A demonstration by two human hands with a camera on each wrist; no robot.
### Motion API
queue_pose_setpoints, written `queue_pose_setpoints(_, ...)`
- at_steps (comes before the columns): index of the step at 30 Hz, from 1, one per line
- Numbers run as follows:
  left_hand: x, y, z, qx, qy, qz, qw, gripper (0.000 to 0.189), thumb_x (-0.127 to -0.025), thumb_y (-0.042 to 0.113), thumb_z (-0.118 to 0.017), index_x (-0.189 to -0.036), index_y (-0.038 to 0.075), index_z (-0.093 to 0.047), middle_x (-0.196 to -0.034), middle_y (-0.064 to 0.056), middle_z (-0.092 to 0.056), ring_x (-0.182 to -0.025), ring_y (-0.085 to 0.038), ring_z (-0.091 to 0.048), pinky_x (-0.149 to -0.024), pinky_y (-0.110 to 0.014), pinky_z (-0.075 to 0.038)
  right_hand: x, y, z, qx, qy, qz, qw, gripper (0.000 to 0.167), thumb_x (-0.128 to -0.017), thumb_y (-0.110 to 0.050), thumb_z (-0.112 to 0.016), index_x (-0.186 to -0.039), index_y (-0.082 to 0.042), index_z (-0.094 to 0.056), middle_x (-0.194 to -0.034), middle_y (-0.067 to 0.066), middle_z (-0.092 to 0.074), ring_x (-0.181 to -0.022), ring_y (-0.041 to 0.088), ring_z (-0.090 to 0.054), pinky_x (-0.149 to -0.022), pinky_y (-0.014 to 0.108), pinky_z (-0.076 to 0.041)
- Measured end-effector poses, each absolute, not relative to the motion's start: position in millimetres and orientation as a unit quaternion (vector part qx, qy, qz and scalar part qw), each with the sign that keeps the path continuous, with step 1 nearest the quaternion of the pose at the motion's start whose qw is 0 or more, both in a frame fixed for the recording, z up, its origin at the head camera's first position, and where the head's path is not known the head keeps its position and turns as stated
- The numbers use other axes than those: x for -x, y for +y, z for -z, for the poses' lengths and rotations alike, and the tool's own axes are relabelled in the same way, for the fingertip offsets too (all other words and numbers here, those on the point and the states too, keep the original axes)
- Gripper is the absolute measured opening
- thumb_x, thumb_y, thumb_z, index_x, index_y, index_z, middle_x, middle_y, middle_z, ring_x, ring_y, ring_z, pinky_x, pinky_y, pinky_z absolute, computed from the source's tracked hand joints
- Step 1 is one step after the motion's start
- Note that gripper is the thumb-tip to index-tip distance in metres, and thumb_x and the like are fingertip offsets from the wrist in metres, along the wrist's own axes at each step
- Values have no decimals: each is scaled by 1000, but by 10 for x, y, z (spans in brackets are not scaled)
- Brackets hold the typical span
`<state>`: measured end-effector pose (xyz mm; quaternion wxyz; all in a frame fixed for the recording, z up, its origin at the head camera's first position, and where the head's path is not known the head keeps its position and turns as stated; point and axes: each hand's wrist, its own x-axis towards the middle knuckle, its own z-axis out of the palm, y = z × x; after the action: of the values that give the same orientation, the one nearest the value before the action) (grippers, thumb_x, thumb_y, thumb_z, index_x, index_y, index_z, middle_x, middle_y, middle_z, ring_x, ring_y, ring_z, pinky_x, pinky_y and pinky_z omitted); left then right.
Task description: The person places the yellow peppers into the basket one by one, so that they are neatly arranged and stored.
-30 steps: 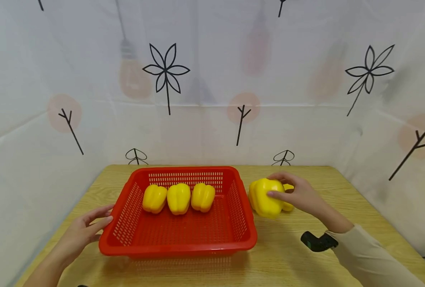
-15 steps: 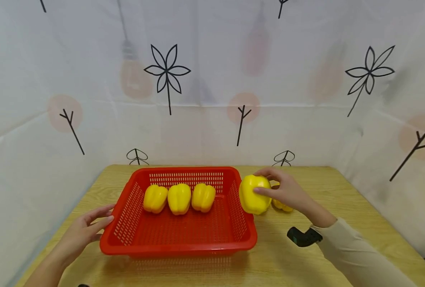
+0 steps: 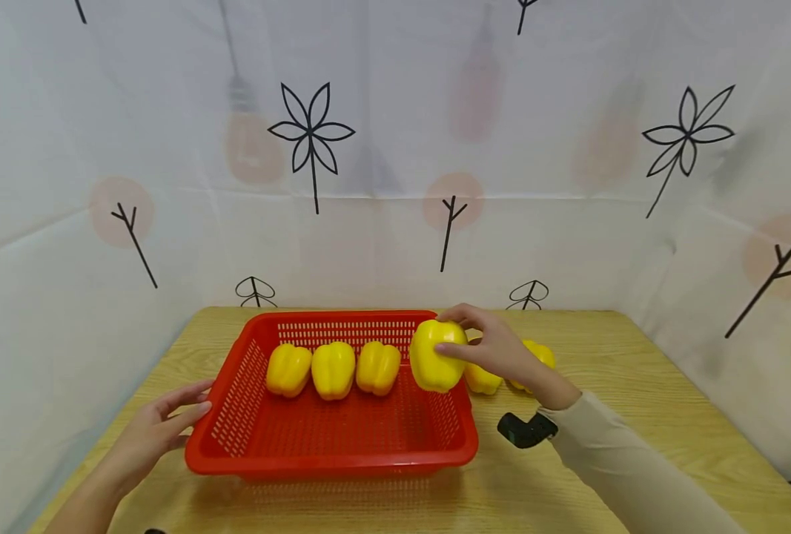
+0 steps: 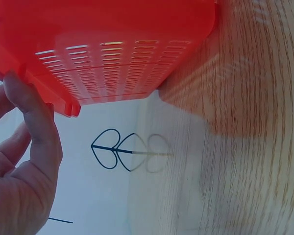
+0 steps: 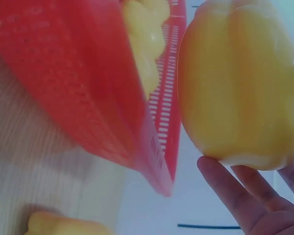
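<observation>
My right hand holds a yellow bell pepper over the right rim of a red plastic basket, with the thumb on its near side. In the right wrist view this pepper is large beside the basket wall, fingers at its lower end. Three yellow bell peppers sit in a row inside the basket, toward the back. My left hand touches the basket's left rim from outside with loosely bent fingers. In the left wrist view, a fingertip rests at the rim.
Two more yellow bell peppers, one close to the basket and one farther right, lie on the wooden table. A patterned white cloth stands behind the table and along both sides.
My right hand has carried the bell pepper leftward from beside the basket to over its right rim, uncovering the two peppers on the table. My left hand has stayed at the rim.
</observation>
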<state>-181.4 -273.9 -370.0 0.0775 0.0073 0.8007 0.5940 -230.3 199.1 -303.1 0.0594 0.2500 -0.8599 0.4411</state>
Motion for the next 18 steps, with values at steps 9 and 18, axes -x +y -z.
queue_pose_setpoints(9, 1791, -2734, 3680, 2, 801, -594, 76, 62, -92, 32, -59, -143, 4, -35, -128, -18, -41, -93, -17, -62, -76, -39, -54, 2381, 1751, 2970, -260, -856, -445, 45, 40, -82, -29, -72, -116, -13, -58, -111, 3, -58, -100, 24, -54, -78, 36, -50)
queue_pose_setpoints(18, 1813, -2746, 3702, -13, 799, -597, 70, 60, -94, 28, -57, -143, 3, -33, -128, -17, -41, -92, -14, -61, -75, -37, -54, 2494, 1530, 2989, -257, -846, -466, 36, 42, -82, -25, -73, -118, -10, -57, -113, 6, -56, -105, 26, -52, -74, 33, -51)
